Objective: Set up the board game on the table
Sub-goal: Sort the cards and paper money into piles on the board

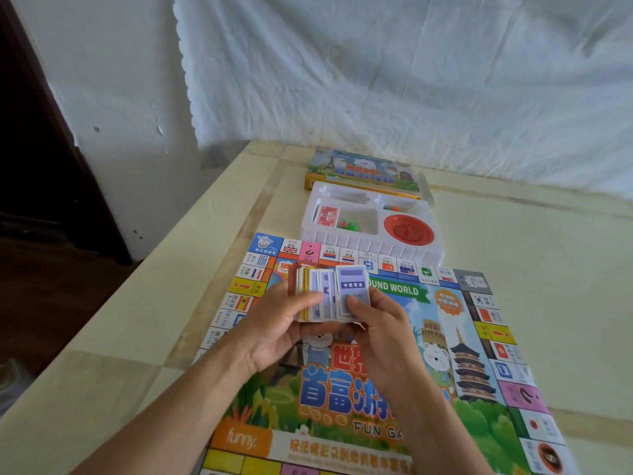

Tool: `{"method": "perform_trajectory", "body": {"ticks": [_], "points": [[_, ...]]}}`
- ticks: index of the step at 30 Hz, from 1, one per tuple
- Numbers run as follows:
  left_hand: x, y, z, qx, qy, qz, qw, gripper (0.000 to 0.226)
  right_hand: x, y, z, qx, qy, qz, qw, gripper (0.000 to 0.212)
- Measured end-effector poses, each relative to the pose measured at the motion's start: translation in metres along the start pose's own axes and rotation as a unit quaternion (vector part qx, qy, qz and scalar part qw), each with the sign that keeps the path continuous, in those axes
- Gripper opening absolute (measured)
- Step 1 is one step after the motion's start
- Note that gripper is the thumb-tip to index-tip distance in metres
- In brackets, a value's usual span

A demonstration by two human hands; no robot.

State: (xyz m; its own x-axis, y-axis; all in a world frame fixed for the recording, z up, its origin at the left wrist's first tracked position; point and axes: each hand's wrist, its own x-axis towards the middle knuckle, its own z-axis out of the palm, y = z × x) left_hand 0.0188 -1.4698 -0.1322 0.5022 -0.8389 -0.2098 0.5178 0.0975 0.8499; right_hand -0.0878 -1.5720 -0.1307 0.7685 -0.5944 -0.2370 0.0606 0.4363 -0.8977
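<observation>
The colourful game board (445, 337) lies unfolded on the table (137, 337). Above its upper left part, both hands hold a fanned stack of small cards (329, 293) with blue and purple faces. My left hand (277, 323) cups the stack from below and from the left. My right hand (376, 323) pinches the frontmost cards on the right, its thumb lying on the top card. Past the board stands a white plastic tray (342, 243) holding a red card pack (325, 215), small green pieces (347, 224) and a red round spinner (408, 229).
The game's box lid (363, 169) lies behind the tray near the wall. A white sheet hangs behind the table. The table's left edge runs diagonally, with dark floor beyond it. Bare table surface lies right of the board.
</observation>
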Motion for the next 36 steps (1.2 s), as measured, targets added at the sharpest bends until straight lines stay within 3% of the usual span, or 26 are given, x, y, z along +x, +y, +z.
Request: {"method": "perform_trajectory", "body": {"ticks": [5,8,15,19,24,27,33,36], "points": [[0.001,-0.005,0.003,0.041,0.064,0.042,0.996,0.022,-0.002,0.001,0.002,0.007,-0.011,0.006,1.0,0.016],[-0.001,-0.001,0.004,0.014,0.031,0.044,0.998,0.024,-0.002,0.0,0.003,0.014,-0.007,-0.007,1.0,0.016],[0.0,-0.004,0.006,0.06,0.079,0.076,0.992,0.029,-0.002,0.001,0.006,-0.015,-0.008,-0.006,1.0,0.015],[0.002,-0.003,0.002,0.021,0.044,0.056,0.997,0.022,-0.003,-0.001,0.005,-0.008,-0.005,-0.021,1.0,0.014],[0.004,-0.007,0.002,0.057,0.096,0.075,0.991,0.024,-0.004,-0.001,0.007,0.001,-0.008,-0.006,1.0,0.016],[0.005,-0.006,0.0,0.026,0.069,0.059,0.996,0.021,-0.003,-0.001,0.008,-0.005,0.002,-0.008,1.0,0.016],[0.007,-0.01,0.001,0.057,0.107,0.071,0.99,0.03,-0.002,0.003,0.008,-0.017,0.006,0.004,1.0,0.014],[0.008,-0.011,0.0,0.056,0.083,0.061,0.993,0.032,-0.001,0.005,0.007,-0.03,0.016,0.001,0.999,0.014]]}}
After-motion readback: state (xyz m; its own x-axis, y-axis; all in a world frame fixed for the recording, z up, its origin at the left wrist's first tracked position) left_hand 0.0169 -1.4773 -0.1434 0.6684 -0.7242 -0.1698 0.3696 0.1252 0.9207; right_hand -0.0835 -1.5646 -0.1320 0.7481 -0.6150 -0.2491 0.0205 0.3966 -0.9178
